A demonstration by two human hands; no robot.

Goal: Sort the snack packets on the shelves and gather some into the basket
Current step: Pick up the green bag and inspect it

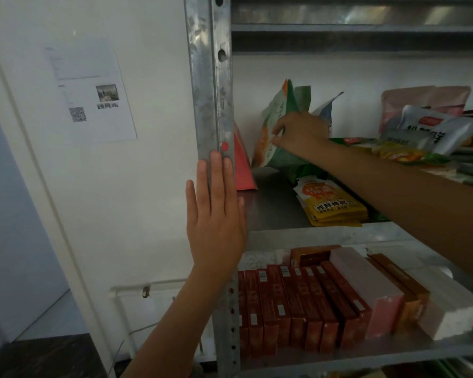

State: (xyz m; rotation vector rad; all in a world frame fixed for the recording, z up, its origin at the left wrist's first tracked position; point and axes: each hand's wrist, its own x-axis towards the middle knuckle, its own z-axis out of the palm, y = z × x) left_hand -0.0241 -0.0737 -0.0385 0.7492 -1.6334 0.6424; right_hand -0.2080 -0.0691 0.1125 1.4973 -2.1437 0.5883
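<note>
Green-and-orange plastic snack packet [271, 118] is pinched by the right hand [303, 132]; the left hand [216, 214] lies flat, fingers straight, on the grey metal post [210, 77]. A quick pull may topple the grey packet [327, 107] leaning behind it.

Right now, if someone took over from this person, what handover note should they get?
Left hand: open, flat against the grey metal shelf upright.
Right hand: grips the standing green-and-orange snack bag at the back of the middle shelf.
Flat yellow-and-orange sachets are stacked near that shelf's front; a loose pile of mixed packets lies to the right.
Done: unclear; the basket is not in view.
Left: sort the pile and gather some packets into the basket.
</note>
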